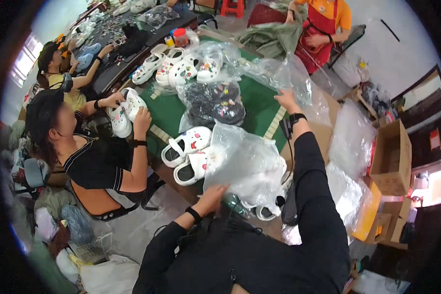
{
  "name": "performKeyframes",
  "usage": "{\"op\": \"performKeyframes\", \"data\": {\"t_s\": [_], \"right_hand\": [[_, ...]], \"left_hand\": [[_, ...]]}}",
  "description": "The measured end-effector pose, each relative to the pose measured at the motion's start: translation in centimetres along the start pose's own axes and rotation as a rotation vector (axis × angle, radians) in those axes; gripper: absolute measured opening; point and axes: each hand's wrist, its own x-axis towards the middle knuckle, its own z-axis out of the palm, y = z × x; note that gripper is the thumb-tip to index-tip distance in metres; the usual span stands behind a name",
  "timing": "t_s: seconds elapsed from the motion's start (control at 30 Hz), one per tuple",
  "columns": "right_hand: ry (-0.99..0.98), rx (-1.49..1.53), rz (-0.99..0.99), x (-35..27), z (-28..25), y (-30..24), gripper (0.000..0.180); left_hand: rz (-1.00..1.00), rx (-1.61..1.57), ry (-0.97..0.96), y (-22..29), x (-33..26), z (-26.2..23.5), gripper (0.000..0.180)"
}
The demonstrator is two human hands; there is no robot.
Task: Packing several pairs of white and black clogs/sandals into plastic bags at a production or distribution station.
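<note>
My left hand (211,198) is low at the near edge of the table, fingers closed at the rim of a clear plastic bag (242,157). White clogs show partly from under that bag, and their shapes are blurred by the film. Two white clogs (193,152) with red charms lie just left of it. Stretched far forward, my right hand (288,101) has its fingers pinched at a loose sheet of clear plastic bags (308,93) on the table's right side. Black clogs with charms in a clear bag (215,104) lie to the left of this hand.
Several white clogs (181,68) stand at the table's far end. At left, a seated co-worker holds white clogs (125,111). Across the table, a person in a red apron (321,29) handles green sacking (269,36). A cardboard box (391,157) stands at right.
</note>
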Motion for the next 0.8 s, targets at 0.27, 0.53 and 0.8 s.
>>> {"op": "performKeyframes", "data": {"t_s": [0.27, 0.53, 0.8], "right_hand": [[-0.190, -0.314, -0.015, -6.1, -4.0, 2.2, 0.051], [-0.019, 0.632, 0.104, -19.2, -9.8, 5.1, 0.031], [0.253, 0.278, 0.442, -40.0, -3.6, 6.3, 0.024]], "left_hand": [[-0.084, -0.153, 0.212, -2.2, 3.9, -2.8, 0.037], [0.000, -0.176, 0.248, 1.2, 10.7, -5.9, 0.031], [0.030, -0.153, 0.135, 0.2, 10.3, -4.1, 0.030]]}}
